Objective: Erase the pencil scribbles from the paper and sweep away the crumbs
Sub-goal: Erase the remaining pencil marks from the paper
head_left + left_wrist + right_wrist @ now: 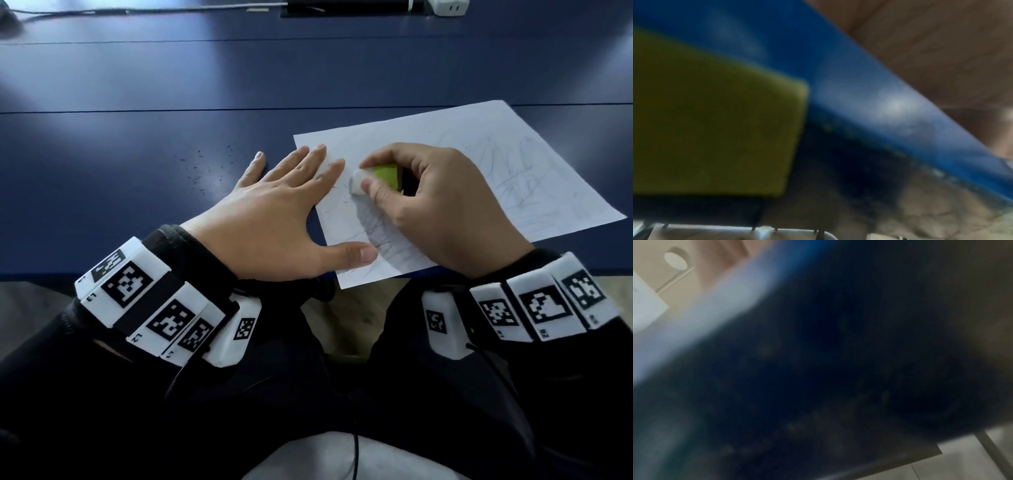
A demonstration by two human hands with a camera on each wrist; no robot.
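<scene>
A white sheet of paper (479,161) lies askew on the dark blue table, with faint pencil scribbles (524,171) on its right half and darker ones near its front left corner. My right hand (424,202) pinches a white eraser in a green sleeve (375,178), its white tip touching the paper's left part. My left hand (274,212) lies flat with spread fingers, fingertips and thumb pressing the paper's left edge. Dark eraser crumbs (205,168) are scattered on the table left of the paper. Both wrist views are blurred; the hands do not show there.
The blue table (171,85) stretches far ahead, with a seam across it. A white power strip (448,7) and cables sit at the far edge. The table's front edge (879,100) runs just under my wrists; my lap is below.
</scene>
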